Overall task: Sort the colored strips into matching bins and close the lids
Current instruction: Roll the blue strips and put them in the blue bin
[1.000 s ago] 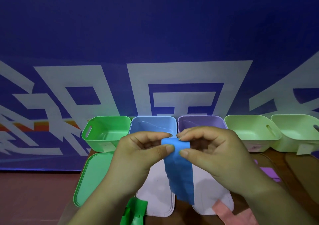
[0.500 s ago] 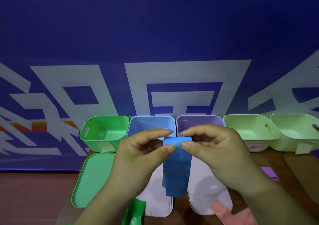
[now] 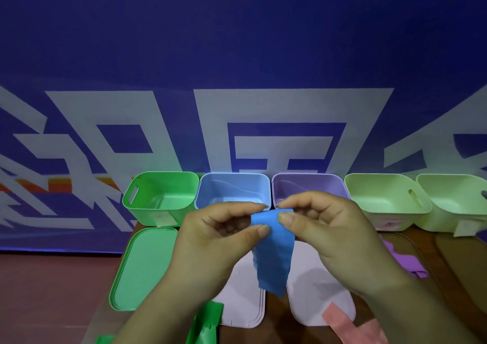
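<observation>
Brown table (image 3: pixel 274 325): nothing lidded yet. Left hand (image 3: pixel 210 238), right hand (image 3: pixel 329 227) pinch blue crinkled strip (image 3: pixel 274 254) before pale-blue plastic bin (image 3: pixel 232 190); green strip (image 3: pixel 205 322), pink strip (image 3: pixel 347 325) unsorted.

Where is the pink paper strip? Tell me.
Head view, bottom right: the pink paper strip lies across the near corner of the right white plastic lid.
</observation>
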Tool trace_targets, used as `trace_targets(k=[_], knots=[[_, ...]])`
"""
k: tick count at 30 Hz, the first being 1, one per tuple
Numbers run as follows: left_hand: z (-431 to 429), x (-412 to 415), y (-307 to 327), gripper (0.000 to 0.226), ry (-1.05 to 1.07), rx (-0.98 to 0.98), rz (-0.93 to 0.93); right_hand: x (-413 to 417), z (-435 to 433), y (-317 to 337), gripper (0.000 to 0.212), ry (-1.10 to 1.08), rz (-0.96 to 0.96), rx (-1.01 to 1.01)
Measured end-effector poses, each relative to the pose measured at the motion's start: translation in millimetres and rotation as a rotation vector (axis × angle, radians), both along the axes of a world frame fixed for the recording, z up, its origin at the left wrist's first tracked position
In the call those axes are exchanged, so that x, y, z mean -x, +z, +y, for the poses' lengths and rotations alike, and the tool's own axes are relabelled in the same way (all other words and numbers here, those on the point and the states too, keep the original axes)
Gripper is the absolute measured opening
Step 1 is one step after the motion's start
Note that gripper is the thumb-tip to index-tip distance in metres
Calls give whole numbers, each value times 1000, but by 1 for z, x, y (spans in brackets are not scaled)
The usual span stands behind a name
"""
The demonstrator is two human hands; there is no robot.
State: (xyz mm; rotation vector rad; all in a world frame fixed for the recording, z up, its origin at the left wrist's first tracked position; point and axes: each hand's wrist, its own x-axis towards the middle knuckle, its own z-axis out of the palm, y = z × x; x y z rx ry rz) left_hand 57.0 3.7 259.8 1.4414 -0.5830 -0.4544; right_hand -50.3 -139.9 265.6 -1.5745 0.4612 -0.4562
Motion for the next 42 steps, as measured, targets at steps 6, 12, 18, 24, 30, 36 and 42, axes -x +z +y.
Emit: trace_targets(k=[6,12,18,24,30,36,42], knots=[[7,-8,-2,29,-25,13,145,-3,10,-4,39,20,-37,101],[22,-18,-9,28,-36,51,164,-14,23,-6,35,13,-23,107],[45,-30,-19,36,-60,72,75,-29,42,-11,23,9,-17,-87],[66,-47,-32,34,-111,102,41,-40,67,-18,28,-21,30,-152],[76,-56,-41,35,-202,79,45,-39,84,-28,26,-57,61,-197],[73,-47,-47,35,-262,63,163,-22,88,-35,21,-119,54,-239],[65,-27,-45,39,-266,42,173,-4,81,-35,25,-138,43,-239]])
